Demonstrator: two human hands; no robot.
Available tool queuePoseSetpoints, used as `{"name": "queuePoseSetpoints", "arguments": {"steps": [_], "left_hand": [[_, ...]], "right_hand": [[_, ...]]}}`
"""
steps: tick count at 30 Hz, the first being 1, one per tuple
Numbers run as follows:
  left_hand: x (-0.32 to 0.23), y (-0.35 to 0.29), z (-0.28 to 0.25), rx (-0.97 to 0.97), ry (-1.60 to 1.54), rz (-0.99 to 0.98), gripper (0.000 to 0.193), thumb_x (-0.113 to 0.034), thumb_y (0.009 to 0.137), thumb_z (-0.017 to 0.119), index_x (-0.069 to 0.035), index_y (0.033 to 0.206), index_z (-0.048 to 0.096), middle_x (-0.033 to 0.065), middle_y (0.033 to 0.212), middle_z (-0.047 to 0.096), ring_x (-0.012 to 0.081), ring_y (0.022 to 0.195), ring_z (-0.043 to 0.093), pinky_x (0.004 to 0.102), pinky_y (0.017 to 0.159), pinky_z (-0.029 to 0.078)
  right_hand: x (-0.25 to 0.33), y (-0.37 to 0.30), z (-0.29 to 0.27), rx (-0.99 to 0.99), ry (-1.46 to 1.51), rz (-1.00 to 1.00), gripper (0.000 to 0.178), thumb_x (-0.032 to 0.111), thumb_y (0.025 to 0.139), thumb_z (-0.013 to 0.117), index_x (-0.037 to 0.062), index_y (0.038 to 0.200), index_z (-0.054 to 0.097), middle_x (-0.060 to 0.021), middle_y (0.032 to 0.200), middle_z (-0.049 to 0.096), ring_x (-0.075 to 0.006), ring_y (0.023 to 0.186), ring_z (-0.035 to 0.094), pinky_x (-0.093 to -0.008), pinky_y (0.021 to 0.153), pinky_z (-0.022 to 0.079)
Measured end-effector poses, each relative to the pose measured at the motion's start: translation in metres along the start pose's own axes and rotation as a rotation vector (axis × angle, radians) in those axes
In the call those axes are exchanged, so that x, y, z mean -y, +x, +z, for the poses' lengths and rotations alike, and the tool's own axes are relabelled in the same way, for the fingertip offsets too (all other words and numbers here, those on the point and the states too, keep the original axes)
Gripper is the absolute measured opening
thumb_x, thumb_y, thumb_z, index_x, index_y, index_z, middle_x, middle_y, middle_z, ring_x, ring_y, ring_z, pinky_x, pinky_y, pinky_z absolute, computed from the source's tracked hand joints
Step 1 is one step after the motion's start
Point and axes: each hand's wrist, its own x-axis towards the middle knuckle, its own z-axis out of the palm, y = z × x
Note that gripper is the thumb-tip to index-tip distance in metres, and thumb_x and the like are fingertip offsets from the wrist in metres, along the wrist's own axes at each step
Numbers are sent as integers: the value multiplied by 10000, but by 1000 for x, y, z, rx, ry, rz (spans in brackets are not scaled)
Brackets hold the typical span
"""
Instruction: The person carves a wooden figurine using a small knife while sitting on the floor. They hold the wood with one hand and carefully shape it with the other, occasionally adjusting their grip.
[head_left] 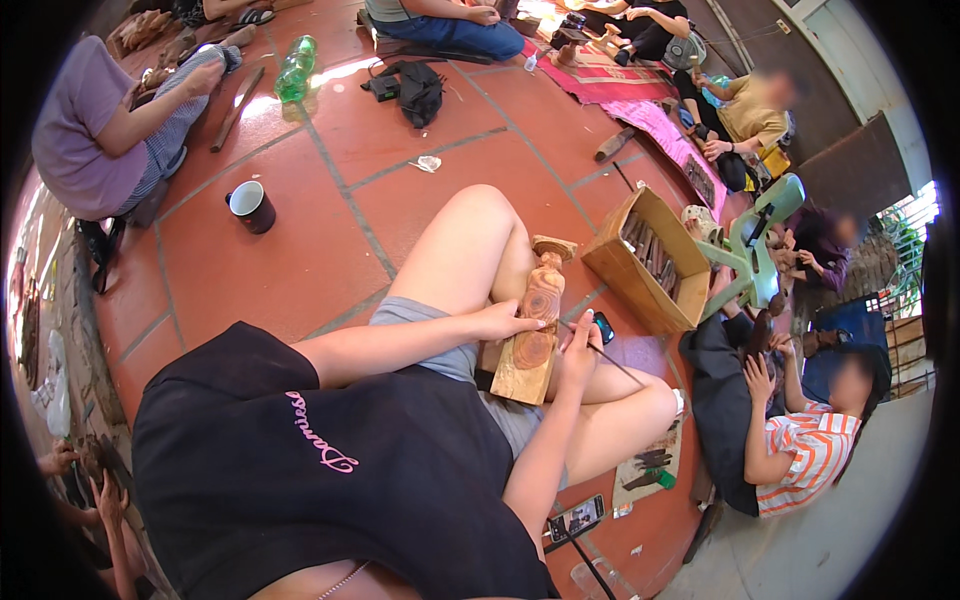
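The floor (300, 260) is made of large red-brown tiles with grey joints between them. Bright light falls on it near the top, beside a green bottle (295, 68). A dark mug (251, 206) stands alone on the tiles. A pink mat (655, 125) lies at the upper right, and a pale green plastic chair (755, 245) stands near a wooden box (650, 260). At the right edge there is a dark wall (860, 165) and green plants (905, 240) in daylight.
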Motion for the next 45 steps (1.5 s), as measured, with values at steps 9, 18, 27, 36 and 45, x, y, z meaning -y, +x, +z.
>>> {"name": "queuePoseSetpoints", "arguments": {"steps": [9, 18, 27, 36, 45], "left_hand": [[5, 5, -3, -12, 22, -32, 635, -396, 889, 671, 65, 1275, 469, 154, 1171, 614, 176, 1060, 586, 305, 898, 479], [4, 4, -4, -7, 44, -105, 697, -424, 886, 670, 100, 1279, 431, 173, 1189, 592, 190, 1093, 572, 305, 930, 467], [25, 14, -2, -58, 10, 7, 639, -436, 864, 688, 67, 1217, 509, 149, 1069, 652, 171, 947, 623, 300, 789, 508], [23, 13, -2, -31, -29, 31, 625, -415, 871, 687, 64, 1230, 508, 157, 1101, 649, 179, 988, 619, 302, 829, 503], [19, 12, -2, -5, -44, 27, 617, -404, 871, 689, 70, 1225, 513, 162, 1114, 648, 187, 1026, 615, 306, 881, 489]], "right_hand": [[15, -4, 0, 30, -82, 97, 497, 429, 967, 553, 36, 664, 517, 19, 562, 465, -51, 506, 393, -214, 468, 291], [14, -6, 4, 23, 81, 31, 520, 428, 972, 544, 37, 630, 516, 33, 549, 426, -53, 501, 360, -223, 465, 268], [18, -8, 5, 23, -119, 22, 521, 437, 974, 536, 43, 636, 497, 37, 559, 423, -55, 521, 366, -227, 480, 273], [19, -8, 0, 39, -92, 98, 497, 444, 980, 521, 36, 695, 517, 23, 563, 449, -53, 503, 380, -225, 466, 285], [10, -8, 4, 49, 69, 3, 536, 472, 976, 511, 32, 670, 519, 14, 568, 461, -56, 491, 386, -220, 464, 316]]}}
